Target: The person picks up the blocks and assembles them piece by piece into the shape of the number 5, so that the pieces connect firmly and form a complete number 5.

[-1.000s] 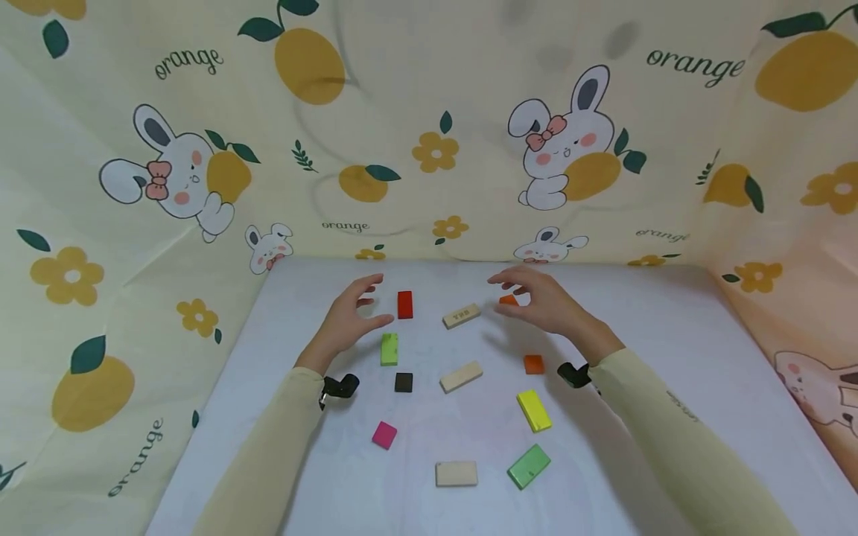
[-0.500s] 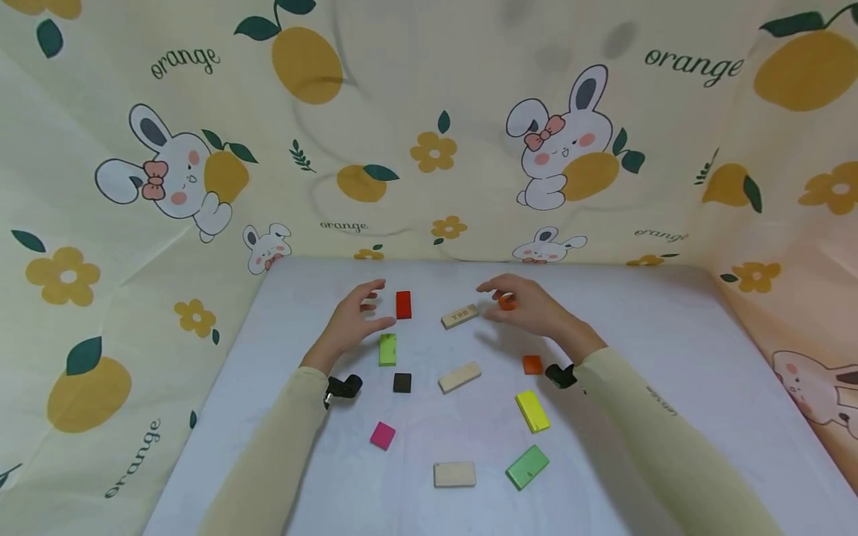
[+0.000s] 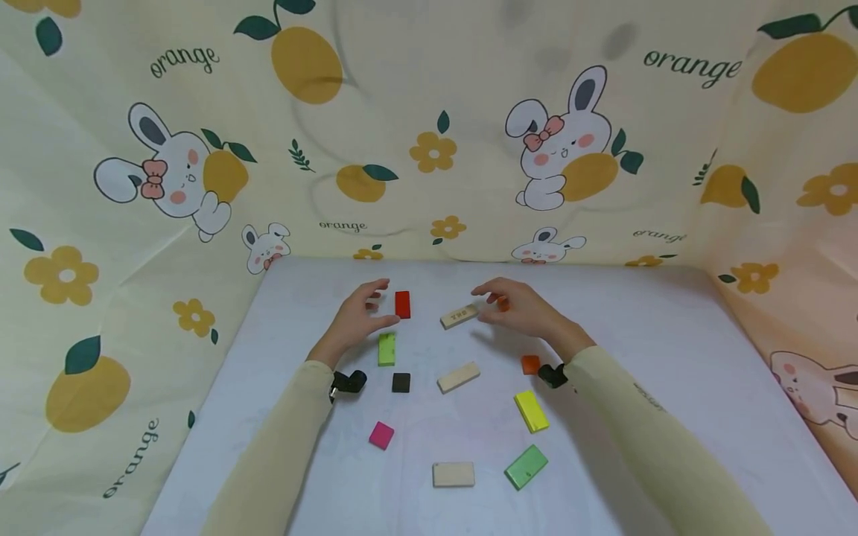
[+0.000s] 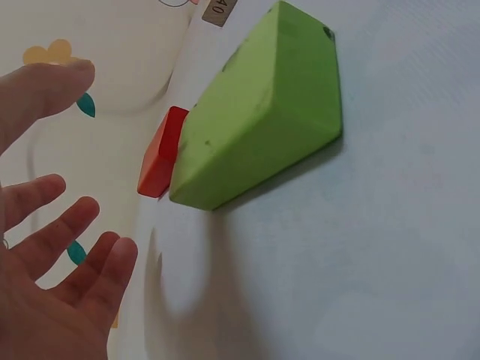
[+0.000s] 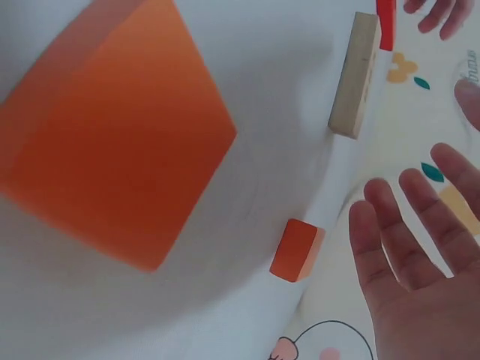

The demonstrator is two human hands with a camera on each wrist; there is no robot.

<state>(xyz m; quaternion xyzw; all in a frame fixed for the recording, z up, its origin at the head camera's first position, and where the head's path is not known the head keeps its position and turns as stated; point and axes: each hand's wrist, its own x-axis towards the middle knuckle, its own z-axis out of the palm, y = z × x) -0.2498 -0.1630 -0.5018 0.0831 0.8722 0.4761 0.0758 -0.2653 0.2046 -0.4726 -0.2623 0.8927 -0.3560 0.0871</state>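
Note:
My left hand hovers at the far left, fingers spread and holding nothing. Just right of its thumb lies a red block; a light green block lies below it, looming large in the left wrist view. Over the far right part of the table, my right hand is spread and bare. A wooden block with dark printed marks lies left of its thumb. One orange block is partly hidden behind its fingers in the head view; a second orange block lies below, near the wrist.
Nearer on the white table lie a black block, a pink block, a plain wooden block, another wooden block, a yellow block and a green block. A printed cloth rises behind.
My right hand has moved left toward the printed wooden block and slightly down. The left hand has shifted slightly right, closer to the red block. The blocks stay in place.

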